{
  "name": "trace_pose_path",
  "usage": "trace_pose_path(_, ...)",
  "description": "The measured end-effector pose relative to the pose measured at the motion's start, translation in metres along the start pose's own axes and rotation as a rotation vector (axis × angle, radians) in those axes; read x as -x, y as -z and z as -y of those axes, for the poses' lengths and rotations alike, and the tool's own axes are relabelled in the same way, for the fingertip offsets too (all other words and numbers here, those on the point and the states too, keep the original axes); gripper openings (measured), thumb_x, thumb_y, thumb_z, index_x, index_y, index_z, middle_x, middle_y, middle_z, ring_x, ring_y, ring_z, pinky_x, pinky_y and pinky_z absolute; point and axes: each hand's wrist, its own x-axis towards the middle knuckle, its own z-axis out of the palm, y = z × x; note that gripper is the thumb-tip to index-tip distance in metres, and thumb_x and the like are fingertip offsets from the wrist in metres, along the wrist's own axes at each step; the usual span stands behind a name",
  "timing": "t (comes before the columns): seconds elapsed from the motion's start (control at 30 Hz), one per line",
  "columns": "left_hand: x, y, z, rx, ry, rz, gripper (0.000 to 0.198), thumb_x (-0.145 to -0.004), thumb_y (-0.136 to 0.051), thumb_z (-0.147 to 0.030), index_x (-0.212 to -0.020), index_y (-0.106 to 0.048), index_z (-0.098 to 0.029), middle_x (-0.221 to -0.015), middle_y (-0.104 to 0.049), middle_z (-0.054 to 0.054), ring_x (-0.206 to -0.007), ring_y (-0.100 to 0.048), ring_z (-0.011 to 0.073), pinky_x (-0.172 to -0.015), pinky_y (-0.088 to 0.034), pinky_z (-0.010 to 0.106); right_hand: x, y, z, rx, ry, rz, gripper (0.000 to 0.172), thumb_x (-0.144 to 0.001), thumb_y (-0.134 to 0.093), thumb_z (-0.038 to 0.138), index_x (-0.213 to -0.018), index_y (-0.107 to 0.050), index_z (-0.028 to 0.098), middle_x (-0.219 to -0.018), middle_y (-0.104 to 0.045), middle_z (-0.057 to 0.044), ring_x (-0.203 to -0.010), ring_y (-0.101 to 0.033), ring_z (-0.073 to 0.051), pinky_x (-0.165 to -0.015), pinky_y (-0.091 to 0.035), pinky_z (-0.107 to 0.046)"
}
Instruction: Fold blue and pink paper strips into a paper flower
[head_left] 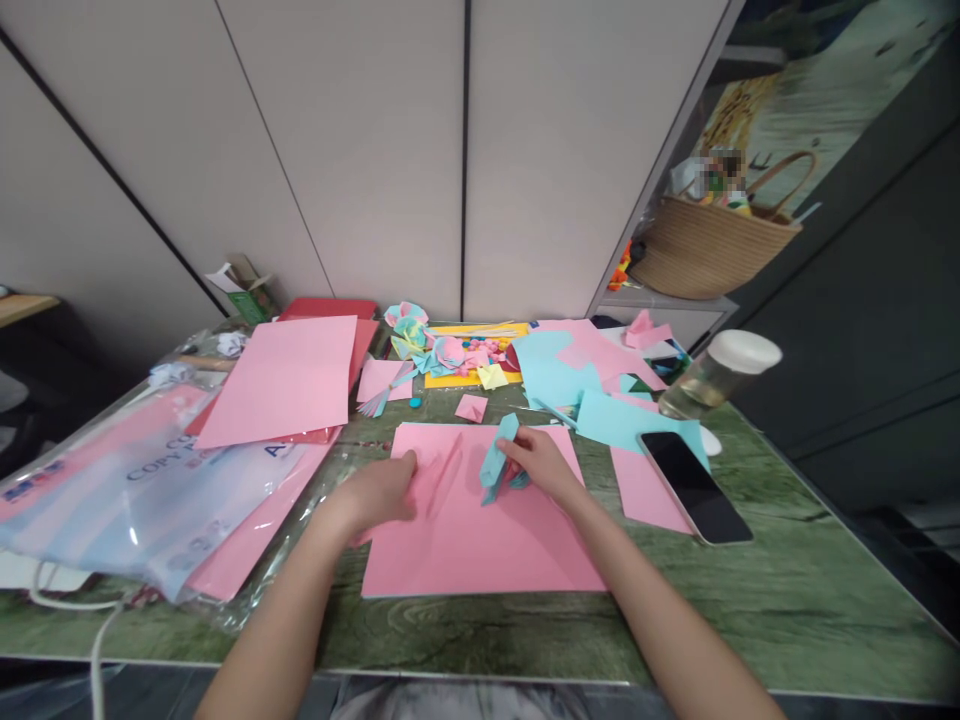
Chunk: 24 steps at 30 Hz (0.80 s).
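My left hand (382, 490) is closed on the edge of a thin, creased piece of pink paper (439, 480), which blurs against the stack beneath it. My right hand (536, 462) pinches a small turquoise folded piece (496, 458) that looks like paper, its lower end hanging just above the stack. Part of this piece is hidden behind the fingers. Under both hands lies a stack of pink paper sheets (487, 555) on the green wood-patterned table (810, 560). Just beyond the stack sits a small folded pink square (471, 408).
A plastic copy-paper bag (150, 490) and pink sheets (285, 385) cover the left side. Paper flowers (411, 330) and a yellow sheet (442, 378) lie at the back. Turquoise paper (637, 425), a phone (694, 490) and a white-lidded jar (712, 375) are at the right.
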Motion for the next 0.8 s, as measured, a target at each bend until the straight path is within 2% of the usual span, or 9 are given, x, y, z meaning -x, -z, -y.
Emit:
trace_pose_path(0.1, -0.003, -0.002, -0.002, 0.021, -0.063, -0.020, 0.023, -0.063, -0.046, -0.022, -0.086, -0.048, -0.017, -0.077, -0.058, 0.009, -0.065, -0.054, 0.0211, -0.052, -0.032, 0.026, 0.000, 0.001, 0.001, -0.005, 0.003, -0.014, 0.026, -0.072, -0.051, 0.042, -0.066, -0.051, 0.017, -0.054, -0.053, 0.002, -0.047, -0.053, -0.012, -0.039, -0.038, -0.020)
trace_pose_path(0.2, -0.012, -0.006, -0.006, 0.057, -0.077, -0.119, 0.019, -0.066, -0.044, -0.019, -0.084, -0.047, -0.017, -0.076, -0.058, 0.008, -0.066, -0.055, 0.0211, -0.052, -0.032, 0.026, -0.001, 0.003, 0.001, -0.021, 0.005, -0.026, 0.025, -0.072, -0.051, 0.042, -0.066, -0.051, 0.017, -0.052, -0.051, 0.002, -0.046, -0.051, -0.012, -0.040, -0.037, -0.021)
trace_pose_path(0.33, -0.029, -0.013, -0.017, 0.145, -0.010, -0.335, 0.019, -0.071, -0.040, -0.018, -0.090, -0.046, -0.015, -0.080, -0.059, 0.010, -0.072, -0.057, 0.0224, -0.056, -0.034, 0.027, -0.004, 0.009, 0.003, -0.034, 0.039, -0.082, 0.026, -0.069, -0.053, 0.042, -0.064, -0.052, 0.016, -0.050, -0.048, 0.004, -0.046, -0.045, -0.011, -0.043, -0.035, -0.022)
trace_pose_path(0.43, -0.037, -0.017, -0.019, 0.147, 0.099, -0.424, 0.026, -0.075, -0.039, -0.021, -0.100, -0.043, -0.012, -0.084, -0.059, 0.013, -0.074, -0.057, 0.0247, -0.060, -0.037, 0.029, -0.005, 0.013, 0.004, -0.039, 0.051, -0.106, 0.026, -0.069, -0.054, 0.041, -0.066, -0.053, 0.016, -0.051, -0.045, 0.004, -0.046, -0.042, -0.009, -0.045, -0.034, -0.021)
trace_pose_path(0.5, -0.038, -0.017, -0.018, 0.152, 0.118, -0.498, 0.032, -0.077, -0.042, -0.029, -0.104, -0.043, -0.012, -0.088, -0.057, 0.014, -0.079, -0.056, 0.0270, -0.065, -0.039, 0.033, -0.005, 0.013, 0.005, -0.045, 0.041, -0.100, 0.026, -0.069, -0.054, 0.041, -0.066, -0.053, 0.016, -0.050, -0.044, 0.005, -0.046, -0.042, -0.009, -0.045, -0.033, -0.021)
trace_pose_path(0.6, -0.035, -0.013, -0.020, 0.213, -0.004, -0.718, 0.039, -0.075, -0.047, -0.039, -0.106, -0.047, -0.014, -0.103, -0.051, 0.015, -0.099, -0.048, 0.0292, -0.081, -0.036, 0.040, -0.002, 0.011, 0.007, -0.048, 0.020, -0.075, 0.026, -0.071, -0.052, 0.042, -0.065, -0.052, 0.016, -0.050, -0.045, 0.004, -0.045, -0.043, -0.010, -0.044, -0.033, -0.021)
trace_pose_path(0.67, -0.032, -0.011, -0.027, 0.365, -0.125, -0.823, 0.037, -0.076, -0.047, -0.038, -0.106, -0.049, -0.016, -0.112, -0.047, 0.013, -0.106, -0.043, 0.0259, -0.089, -0.032, 0.039, 0.001, 0.008, 0.009, -0.031, 0.014, -0.039, 0.027, -0.071, -0.052, 0.043, -0.064, -0.051, 0.017, -0.050, -0.047, 0.004, -0.046, -0.045, -0.011, -0.044, -0.034, -0.022)
trace_pose_path(0.7, -0.031, -0.011, -0.032, 0.492, -0.199, -0.794, 0.035, -0.076, -0.047, -0.038, -0.105, -0.050, -0.018, -0.111, -0.048, 0.011, -0.104, -0.045, 0.0231, -0.089, -0.034, 0.036, 0.003, 0.005, 0.011, -0.019, 0.015, -0.011, 0.027, -0.071, -0.051, 0.043, -0.064, -0.052, 0.017, -0.050, -0.048, 0.003, -0.046, -0.046, -0.011, -0.045, -0.034, -0.022)
trace_pose_path(0.8, -0.032, -0.017, -0.049, 0.934, -0.339, -0.500, 0.035, -0.073, -0.053, -0.037, -0.102, -0.051, -0.019, -0.102, -0.054, 0.008, -0.086, -0.054, 0.0168, -0.074, -0.044, 0.029, 0.010, -0.004, 0.018, 0.038, 0.064, 0.073, 0.026, -0.072, -0.051, 0.041, -0.064, -0.054, 0.017, -0.054, -0.051, 0.002, -0.050, -0.046, -0.011, -0.047, -0.034, -0.022)
